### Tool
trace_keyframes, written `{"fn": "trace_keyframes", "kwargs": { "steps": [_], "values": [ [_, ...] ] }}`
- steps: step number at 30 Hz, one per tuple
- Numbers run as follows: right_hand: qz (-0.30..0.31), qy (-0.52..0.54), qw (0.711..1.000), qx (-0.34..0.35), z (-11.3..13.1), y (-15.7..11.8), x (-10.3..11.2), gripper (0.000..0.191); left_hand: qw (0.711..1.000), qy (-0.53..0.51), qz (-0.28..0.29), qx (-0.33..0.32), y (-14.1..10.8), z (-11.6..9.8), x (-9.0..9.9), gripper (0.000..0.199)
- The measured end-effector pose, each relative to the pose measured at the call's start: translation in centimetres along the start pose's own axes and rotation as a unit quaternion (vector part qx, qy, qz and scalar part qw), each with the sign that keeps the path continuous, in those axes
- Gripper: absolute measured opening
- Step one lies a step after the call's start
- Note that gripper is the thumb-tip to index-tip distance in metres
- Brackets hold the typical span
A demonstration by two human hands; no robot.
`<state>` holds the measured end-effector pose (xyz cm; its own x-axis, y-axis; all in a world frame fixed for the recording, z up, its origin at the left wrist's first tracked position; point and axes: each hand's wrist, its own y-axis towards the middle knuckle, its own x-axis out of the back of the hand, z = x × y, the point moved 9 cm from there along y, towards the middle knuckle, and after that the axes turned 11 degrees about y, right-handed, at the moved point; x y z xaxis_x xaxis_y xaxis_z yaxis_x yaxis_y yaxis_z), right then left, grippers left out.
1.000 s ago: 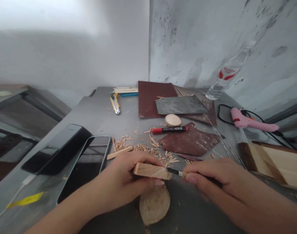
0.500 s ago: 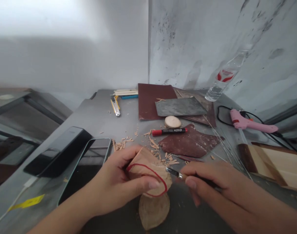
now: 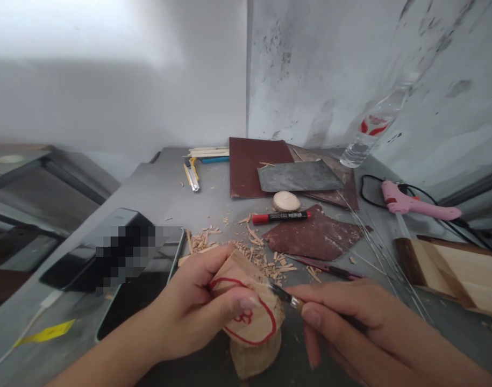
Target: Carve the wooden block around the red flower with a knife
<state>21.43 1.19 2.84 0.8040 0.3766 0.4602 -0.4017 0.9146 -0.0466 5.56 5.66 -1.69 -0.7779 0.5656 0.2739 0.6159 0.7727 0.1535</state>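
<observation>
My left hand (image 3: 205, 301) is closed around a block of wood (image 3: 251, 271), its thumb pressed on the face. A red oval is drawn on that face, with a small red mark inside, partly covered by the thumb. In my right hand (image 3: 334, 317) is a carving gouge (image 3: 284, 294), whose metal tip touches the right edge of the wood near the red line. Under the block a round wood slice (image 3: 256, 357) rests on the table. Wood shavings (image 3: 265, 260) are scattered just beyond the block.
A red marker (image 3: 281, 216), a small wood disc (image 3: 286, 201) and brown leather pieces (image 3: 310, 234) lie ahead. A yellow cutter (image 3: 192, 174) is farther back. At right are a pink glue gun (image 3: 419, 205), boards (image 3: 451, 274) and a bottle (image 3: 375, 126); a phone (image 3: 136, 301) lies left.
The wood block has tilted in my left hand, so more of its marked face shows, including the red mark inside the oval. The gouge tip has shifted slightly left and down.
</observation>
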Motion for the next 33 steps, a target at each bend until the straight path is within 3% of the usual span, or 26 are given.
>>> {"fn": "trace_keyframes", "kwargs": {
  "steps": [6, 10, 17, 23, 28, 33],
  "values": [
    [0.029, 0.020, 0.999, 0.002, -0.1, -0.1, -1.0, 0.036, 0.999, 0.029, 0.003, -0.022, 0.0, -0.6, 0.2, 0.022],
    [0.005, -0.024, 0.999, 0.028, -0.5, -0.1, -0.6, 0.035, 0.998, 0.055, 0.001, -0.019, 0.0, -0.7, 0.3, 0.023],
    [0.025, -0.010, 1.000, -0.002, -0.3, -0.3, -0.6, 0.038, 0.996, -0.067, 0.040, 0.046, -0.1, 1.0, -1.0, 0.032],
    [0.012, -0.011, 1.000, -0.018, -0.5, -1.0, 0.1, 0.036, 0.998, -0.034, 0.047, 0.022, 0.0, 0.3, -0.8, 0.024],
    [0.011, -0.038, 0.999, 0.006, -0.2, -0.8, 0.4, 0.034, 0.989, -0.072, 0.083, 0.099, -0.4, 1.2, -1.5, 0.030],
    [0.043, -0.010, 0.999, 0.001, -0.2, -0.1, -0.4, 0.037, 0.980, -0.088, 0.104, 0.144, -0.6, 2.2, -2.1, 0.024]
  ]
}}
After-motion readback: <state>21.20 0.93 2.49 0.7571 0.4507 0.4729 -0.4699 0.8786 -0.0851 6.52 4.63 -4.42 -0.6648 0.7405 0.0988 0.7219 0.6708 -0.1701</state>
